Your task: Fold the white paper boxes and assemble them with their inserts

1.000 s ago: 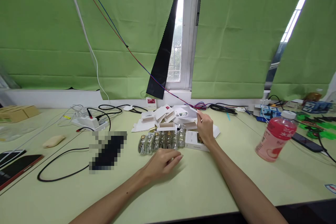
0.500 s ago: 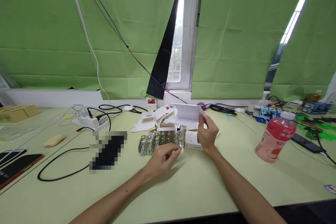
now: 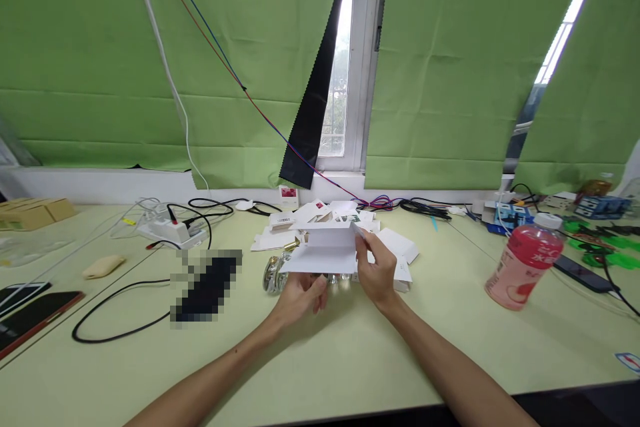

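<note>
My right hand (image 3: 376,272) pinches the right end of a folded white cardboard sheet (image 3: 323,258), which looks like an unfolded box blank. My left hand (image 3: 300,299) is just below the sheet's front edge, its fingers loosely curled and apart with nothing visible in them; some fingertips are hidden. Behind and under the sheet stands a row of small glass bottles (image 3: 271,275), mostly covered by it. A gold-coloured piece (image 3: 291,246) lies near the row. To the right of my right hand, a white box (image 3: 403,272) rests on the table.
A pile of white cartons (image 3: 281,221) lies behind the bottles. On the right stands a pink drink bottle (image 3: 524,263) beside a dark phone (image 3: 583,271). Black cable (image 3: 80,327), a power strip (image 3: 173,232) and a cream case (image 3: 103,267) are on the left.
The white sheet has come down and left with my right hand, now covering most of the bottles. My left hand has shifted slightly left, under the sheet's edge.
</note>
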Demonstrator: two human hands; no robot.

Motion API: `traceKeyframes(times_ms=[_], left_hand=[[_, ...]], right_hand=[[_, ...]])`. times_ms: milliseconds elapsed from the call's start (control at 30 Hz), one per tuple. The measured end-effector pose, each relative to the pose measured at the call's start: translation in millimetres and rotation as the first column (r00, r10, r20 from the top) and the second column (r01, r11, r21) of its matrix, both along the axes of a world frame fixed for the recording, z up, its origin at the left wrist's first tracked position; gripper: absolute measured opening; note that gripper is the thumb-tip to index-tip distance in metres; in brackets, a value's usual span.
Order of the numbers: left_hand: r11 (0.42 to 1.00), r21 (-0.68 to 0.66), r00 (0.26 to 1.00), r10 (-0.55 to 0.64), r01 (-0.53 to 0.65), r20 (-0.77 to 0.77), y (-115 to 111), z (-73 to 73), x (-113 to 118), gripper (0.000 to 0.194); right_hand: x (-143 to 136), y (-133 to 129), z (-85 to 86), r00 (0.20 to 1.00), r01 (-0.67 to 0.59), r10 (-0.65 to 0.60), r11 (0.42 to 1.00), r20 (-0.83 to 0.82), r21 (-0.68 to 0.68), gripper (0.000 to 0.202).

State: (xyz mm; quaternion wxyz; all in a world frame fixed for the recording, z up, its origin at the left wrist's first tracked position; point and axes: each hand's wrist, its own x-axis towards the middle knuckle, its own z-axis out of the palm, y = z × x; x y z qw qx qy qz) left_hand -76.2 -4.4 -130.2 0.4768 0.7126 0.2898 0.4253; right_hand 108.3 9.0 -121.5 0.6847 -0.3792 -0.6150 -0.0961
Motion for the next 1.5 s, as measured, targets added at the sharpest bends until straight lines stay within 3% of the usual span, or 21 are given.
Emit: traceKeyframes(times_ms=[333,600,900,1133,1500], left_hand=[[1.000,-0.022,0.973,0.016,-0.011,0.232,4.3,-3.7,-3.1,0.051],[0.995,0.018,0.971,0.088,-0.095,0.224,5.4,-2.3,-5.7,0.045],[0.982,0.019,0.956,0.179,-0.188,0.231,-2.9,10.3,-1.5,0.044],[0.973,-0.002,0.944,0.225,-0.231,0.242,-5.5,14.5,0.7,0.053],[0.964,0.010,0.929,0.253,-0.265,0.270,-4.2,14.9,2.7,0.052]], right_hand=[[-4.1,0.9,-7.8,0.989,-0.138,0.140,0.989,0.052,-0.053,0.025],[-5.4,-3.0,-2.4,0.964,-0.226,0.246,0.960,0.104,-0.167,0.027],[-6.0,1.6,-10.3,0.932,-0.315,0.355,0.896,0.076,-0.314,0.019],[-2.1,-2.9,-3.9,0.891,-0.355,0.424,0.873,0.162,-0.335,0.031],[6.6,-3.1,-2.7,0.823,-0.462,0.560,0.759,0.097,-0.459,0.053]])
